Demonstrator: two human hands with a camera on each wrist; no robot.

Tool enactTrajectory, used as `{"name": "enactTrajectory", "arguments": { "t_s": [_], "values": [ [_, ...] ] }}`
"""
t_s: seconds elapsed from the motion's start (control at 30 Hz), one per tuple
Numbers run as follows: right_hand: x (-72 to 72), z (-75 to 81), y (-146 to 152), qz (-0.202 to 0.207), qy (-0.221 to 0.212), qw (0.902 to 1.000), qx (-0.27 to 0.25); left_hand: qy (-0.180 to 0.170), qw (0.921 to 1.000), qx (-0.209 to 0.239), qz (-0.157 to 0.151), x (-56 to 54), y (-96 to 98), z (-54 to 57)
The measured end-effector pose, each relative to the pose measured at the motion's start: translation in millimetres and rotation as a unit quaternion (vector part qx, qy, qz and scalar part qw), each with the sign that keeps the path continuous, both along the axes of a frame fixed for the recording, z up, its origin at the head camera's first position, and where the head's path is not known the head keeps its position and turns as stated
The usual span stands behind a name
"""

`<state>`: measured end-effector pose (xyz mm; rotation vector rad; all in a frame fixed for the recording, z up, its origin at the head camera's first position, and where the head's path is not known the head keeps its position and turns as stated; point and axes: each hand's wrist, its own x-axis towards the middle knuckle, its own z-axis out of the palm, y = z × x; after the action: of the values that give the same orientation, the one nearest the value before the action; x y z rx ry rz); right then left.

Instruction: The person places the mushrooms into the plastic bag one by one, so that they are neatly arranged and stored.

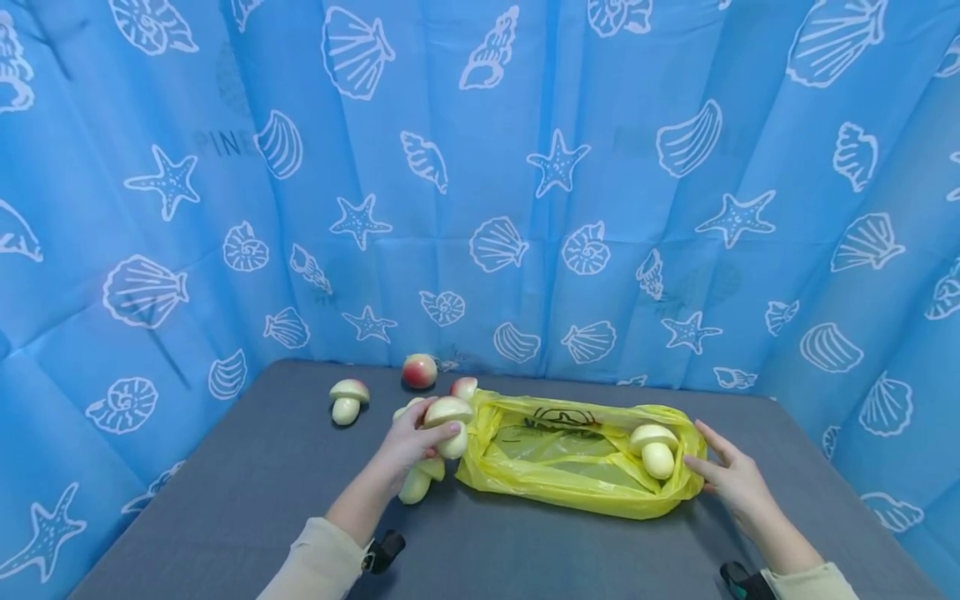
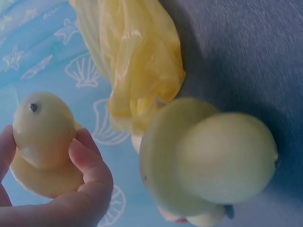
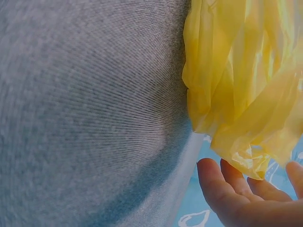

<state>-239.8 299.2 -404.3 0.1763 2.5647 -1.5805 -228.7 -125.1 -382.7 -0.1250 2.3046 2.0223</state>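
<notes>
Left hand gripped mushroom at nine o'clock of yellow bag; right hand, fingers unclenched, touched its three o'clock end.

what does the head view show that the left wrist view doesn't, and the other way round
Only head: the right grip by one end of the yellow bag, the mushroom-shaped piece inside it, and black print on the bag.

Only left wrist: a dark spot on the stem end of the held piece.

Both: the left grip holding that piece, the bag, grey tabletop and blue shell-patterned curtain.
</notes>
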Motion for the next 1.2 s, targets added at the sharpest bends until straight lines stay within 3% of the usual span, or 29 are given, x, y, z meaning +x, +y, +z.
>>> {"name": "enactTrajectory", "arguments": {
  "t_s": [0.9,1.2],
  "values": [
    [-2.1,-3.5,0.3,0.001,-0.004,1.0000,0.000,-0.017,0.9998,-0.004,-0.001,-8.4,24.6,-4.7],
    [-2.1,-2.0,-1.1,-0.003,0.000,1.0000,-0.001,0.002,0.9996,0.021,-0.018,-8.7,35.9,-4.3]
  ]
}}
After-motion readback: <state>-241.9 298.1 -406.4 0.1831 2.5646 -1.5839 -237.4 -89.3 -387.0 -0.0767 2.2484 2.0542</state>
